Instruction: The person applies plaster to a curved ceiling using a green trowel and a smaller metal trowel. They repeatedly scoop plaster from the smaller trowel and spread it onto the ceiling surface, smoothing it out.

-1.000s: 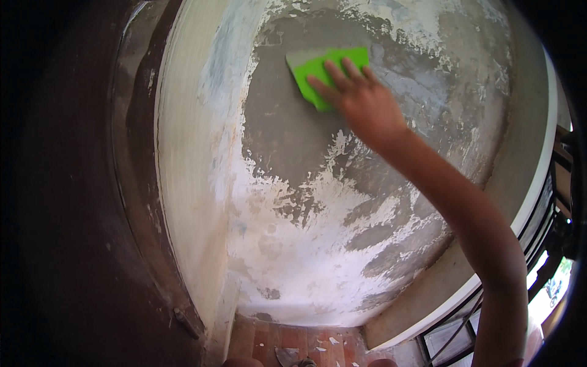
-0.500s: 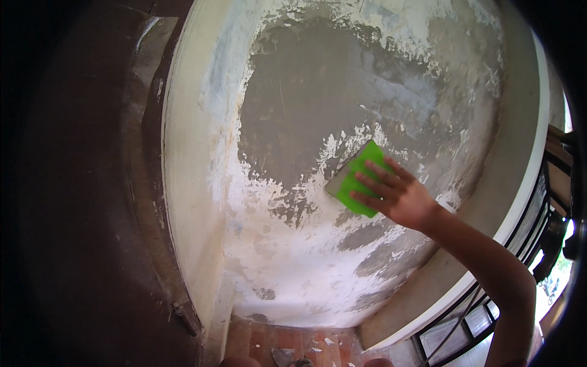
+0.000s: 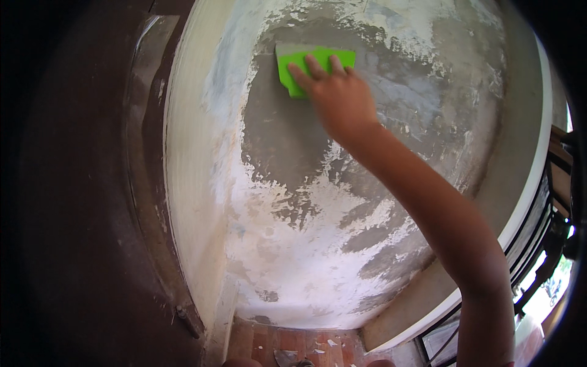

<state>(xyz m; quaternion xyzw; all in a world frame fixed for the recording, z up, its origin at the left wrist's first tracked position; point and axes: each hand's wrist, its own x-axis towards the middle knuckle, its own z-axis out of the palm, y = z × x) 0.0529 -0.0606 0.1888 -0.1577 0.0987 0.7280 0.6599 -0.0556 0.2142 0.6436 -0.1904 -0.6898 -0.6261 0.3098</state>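
My right hand (image 3: 343,101) is closed on a bright green putty spreader (image 3: 295,84), its fingers spread over the flat plastic body. The spreader's pale blade edge lies toward the top, at or against the upper part of a smooth grey patch (image 3: 275,125) on the wall (image 3: 287,251). Around that patch the white coating is ragged and flaking, with more grey blotches lower down. My right forearm crosses the wall from the lower right. My left hand is out of view.
A dark brown door (image 3: 73,196) with a bolt near its bottom edge stands at the left. Pale flakes (image 3: 331,342) and a scraper-like blade (image 3: 285,357) lie on the reddish floor (image 3: 260,339). A white-edged ledge (image 3: 416,318) and dark grille bars border the right.
My right hand has carried the green spreader up and to the left, from the flaking border to the top of the grey patch. The spreader has turned so its blade edge faces upward.
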